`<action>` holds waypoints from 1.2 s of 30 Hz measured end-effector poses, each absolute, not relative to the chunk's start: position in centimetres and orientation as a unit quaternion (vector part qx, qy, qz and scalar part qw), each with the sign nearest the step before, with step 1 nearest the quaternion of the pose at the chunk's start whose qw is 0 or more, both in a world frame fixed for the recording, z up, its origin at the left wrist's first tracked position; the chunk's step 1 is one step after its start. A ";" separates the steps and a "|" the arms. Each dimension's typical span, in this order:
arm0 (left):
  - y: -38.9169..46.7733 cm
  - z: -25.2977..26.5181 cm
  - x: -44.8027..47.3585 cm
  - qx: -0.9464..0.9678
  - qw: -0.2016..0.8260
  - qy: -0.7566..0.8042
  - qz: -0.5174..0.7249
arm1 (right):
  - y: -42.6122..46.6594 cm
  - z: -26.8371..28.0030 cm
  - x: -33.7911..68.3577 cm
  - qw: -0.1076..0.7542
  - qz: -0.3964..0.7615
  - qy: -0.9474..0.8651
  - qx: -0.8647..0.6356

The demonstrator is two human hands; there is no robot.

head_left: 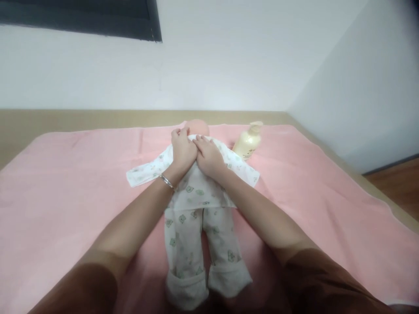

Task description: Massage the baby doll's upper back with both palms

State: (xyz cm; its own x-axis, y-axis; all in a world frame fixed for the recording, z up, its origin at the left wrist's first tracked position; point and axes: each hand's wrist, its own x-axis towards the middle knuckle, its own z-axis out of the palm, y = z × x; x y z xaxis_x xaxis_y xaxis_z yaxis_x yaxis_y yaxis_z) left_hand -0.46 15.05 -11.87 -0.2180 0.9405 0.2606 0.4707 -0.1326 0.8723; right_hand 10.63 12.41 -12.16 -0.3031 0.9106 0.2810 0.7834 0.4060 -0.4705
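A baby doll, its rounded head [197,126] at the far end, lies stretched out in a white long-sleeved top [203,192] and matching trousers [188,244] with small green prints. Which way its face points I cannot tell. Across the upper part of the top rests my left hand [183,149], fingers apart and slightly bent near the neck. Close against it, my right hand [210,157] lies with its fingers extended on the same cloth. Both sleeves of the top spread outward, and the trouser cuffs are folded up.
Right of the doll, a pale yellow pump bottle [248,141] stands tilted on the pink sheet [81,187]. A tan surface [131,117] borders the sheet beside the white wall [225,56]. A dark panel [98,17] is at upper left, and brown floor [396,187] shows at right.
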 end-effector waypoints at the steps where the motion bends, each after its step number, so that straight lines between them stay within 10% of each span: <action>1: 14.9 -11.9 -0.4 0.577 0.235 0.610 0.490 | 12.5 -12.1 10.7 0.255 0.127 -0.798 -0.532; 36: 12.2 -14.7 -3.1 0.657 0.194 0.586 0.433 | 10.1 -13.0 9.5 0.240 -0.005 -0.807 -0.539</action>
